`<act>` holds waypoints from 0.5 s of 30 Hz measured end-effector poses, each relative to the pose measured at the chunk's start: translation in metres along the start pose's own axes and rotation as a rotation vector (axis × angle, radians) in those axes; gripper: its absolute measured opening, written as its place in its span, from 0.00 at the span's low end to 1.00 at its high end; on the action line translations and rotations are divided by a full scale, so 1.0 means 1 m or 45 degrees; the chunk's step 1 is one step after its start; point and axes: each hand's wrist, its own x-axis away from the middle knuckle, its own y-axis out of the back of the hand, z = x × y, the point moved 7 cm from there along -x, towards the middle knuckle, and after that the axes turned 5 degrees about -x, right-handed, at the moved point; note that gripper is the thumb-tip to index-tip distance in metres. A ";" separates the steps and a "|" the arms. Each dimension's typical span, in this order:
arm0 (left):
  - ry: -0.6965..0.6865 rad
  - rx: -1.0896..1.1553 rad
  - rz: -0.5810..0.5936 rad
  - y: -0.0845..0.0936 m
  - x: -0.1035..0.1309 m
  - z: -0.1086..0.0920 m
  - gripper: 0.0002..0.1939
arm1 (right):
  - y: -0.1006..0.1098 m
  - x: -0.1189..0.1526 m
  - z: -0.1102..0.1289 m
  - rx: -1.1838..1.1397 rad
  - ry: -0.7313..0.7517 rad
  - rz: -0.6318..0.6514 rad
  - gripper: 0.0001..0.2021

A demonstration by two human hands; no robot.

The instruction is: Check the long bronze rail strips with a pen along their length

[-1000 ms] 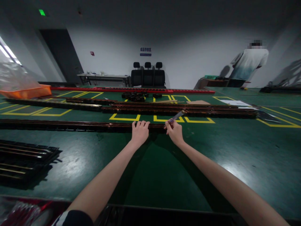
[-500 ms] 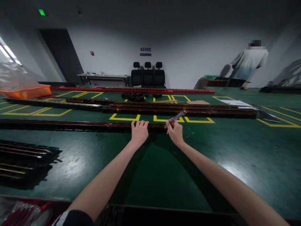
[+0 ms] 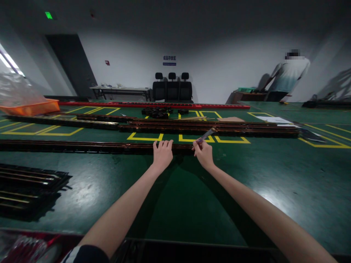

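A long dark rail strip (image 3: 82,146) with copper-coloured lines lies across the green table (image 3: 175,212). My left hand (image 3: 163,153) is closed over its right part, fingers curled on the far edge. At the strip's right end, my right hand (image 3: 203,151) grips a slim brush-like tool (image 3: 207,134), its pale upper end slanting up to the right. The tool's lower tip is hidden by my fingers.
Stacked rails (image 3: 219,128) lie beyond my hands, and more rails (image 3: 27,186) at the left. An orange basket (image 3: 35,107) holds clear plastic. Papers (image 3: 274,119) lie at the back right. A person (image 3: 289,76) stands near the far wall.
My hands have hardly moved. The person at the back right has leaned a little to the left and stretched an arm down towards the side table.
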 end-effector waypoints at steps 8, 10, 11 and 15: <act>0.011 -0.016 -0.042 0.000 0.000 0.001 0.23 | -0.004 0.000 0.000 0.000 0.020 0.066 0.20; 0.018 -0.018 -0.061 0.000 0.000 0.003 0.23 | -0.005 0.000 0.001 -0.007 0.023 0.081 0.20; 0.016 -0.013 -0.064 0.000 0.000 0.003 0.23 | -0.006 0.000 0.001 -0.009 0.024 0.082 0.20; -0.073 0.083 0.002 -0.003 -0.001 0.005 0.24 | -0.006 0.000 0.002 -0.025 0.026 0.074 0.21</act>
